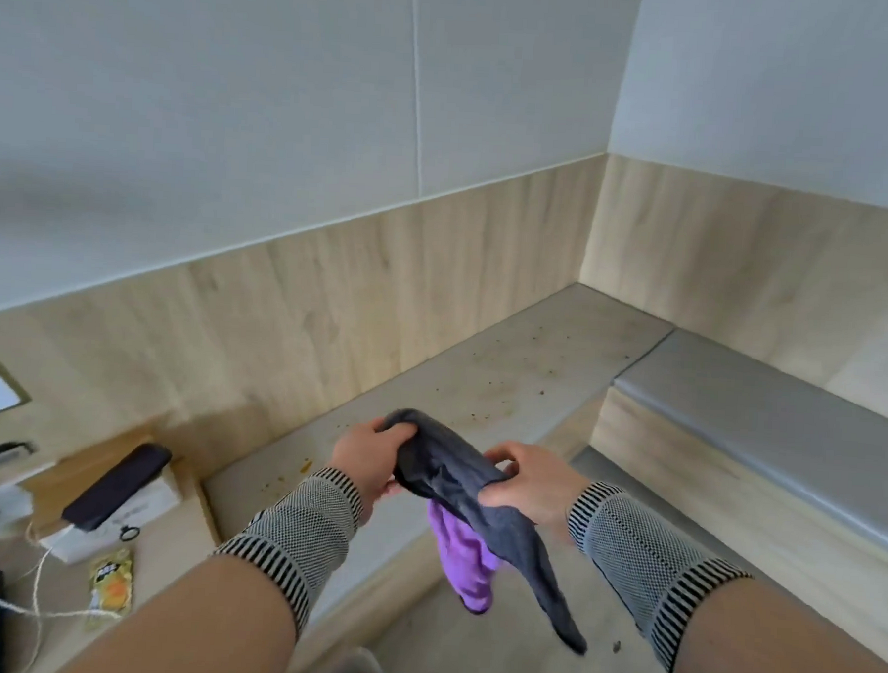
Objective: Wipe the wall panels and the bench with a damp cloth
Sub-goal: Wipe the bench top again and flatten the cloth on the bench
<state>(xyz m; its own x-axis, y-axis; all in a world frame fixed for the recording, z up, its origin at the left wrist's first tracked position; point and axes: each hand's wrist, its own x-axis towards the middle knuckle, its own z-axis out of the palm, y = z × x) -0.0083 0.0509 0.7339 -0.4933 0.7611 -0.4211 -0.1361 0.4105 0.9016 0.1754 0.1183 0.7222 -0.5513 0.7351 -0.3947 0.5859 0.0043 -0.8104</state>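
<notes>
I have both hands raised at the lower centre of the frame, above the bench edge. My left hand (368, 461) is clenched around one bunched end of the grey cloth (450, 470), and my right hand (522, 482) grasps the other end, so the cloth stretches between them in a thick twisted roll. A grey tail hangs down below my right hand, and a purple cloth (463, 563) dangles beside it from the same bundle. Both wrists wear knitted bands with striped edges.

The bench (507, 370) runs from the centre toward the right corner of the frame, its pale top speckled with dark crumbs and a few orange spots near my left hand. Wood-grain wall panels (330, 299) rise directly behind it, with plain white wall above. A grey padded seat (767, 404) sits at the right. At the lower left, a dark case (115, 489) rests on a white box, near a yellow packet (112, 584).
</notes>
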